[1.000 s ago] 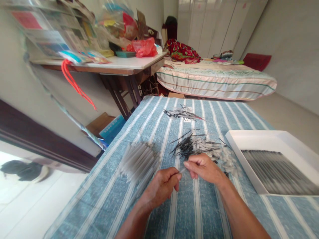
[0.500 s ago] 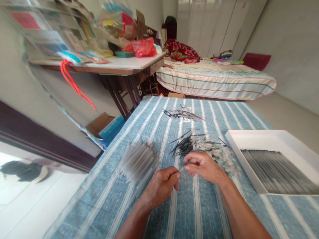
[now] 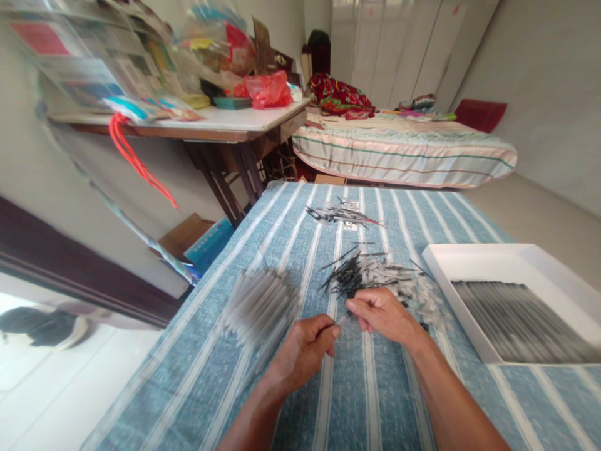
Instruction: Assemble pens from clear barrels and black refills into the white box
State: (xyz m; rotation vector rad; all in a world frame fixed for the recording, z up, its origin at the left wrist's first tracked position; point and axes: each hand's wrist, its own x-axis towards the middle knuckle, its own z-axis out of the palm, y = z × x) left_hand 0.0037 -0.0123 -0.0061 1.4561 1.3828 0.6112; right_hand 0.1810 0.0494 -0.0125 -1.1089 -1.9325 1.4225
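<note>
My left hand [image 3: 305, 344] is closed in a pinch on a thin, translucent tube [image 3: 342, 320] whose end points at my right hand [image 3: 382, 313]. The right fingers are pressed together by that end; whatever lies between them is too small to make out. Just beyond the right hand is a loose heap of black thin sticks [image 3: 346, 275] and small clear pieces [image 3: 425, 294]. Left of my hands lies a bundle of pale translucent tubes [image 3: 263, 307], blurred. A white tray [image 3: 493, 254] at the right holds a row of dark grey rods [image 3: 521, 319].
A blue striped cloth [image 3: 188, 376] covers the table. Farther back lies a small pile of thin black and clear sticks [image 3: 340, 215]. A side desk [image 3: 164, 128] with bags stands at the left, and a bed [image 3: 404, 147] is behind the table.
My right fingers have drawn closer together and the hand has shifted slightly. The left hand keeps its pinch on the tube. The view has moved slightly.
</note>
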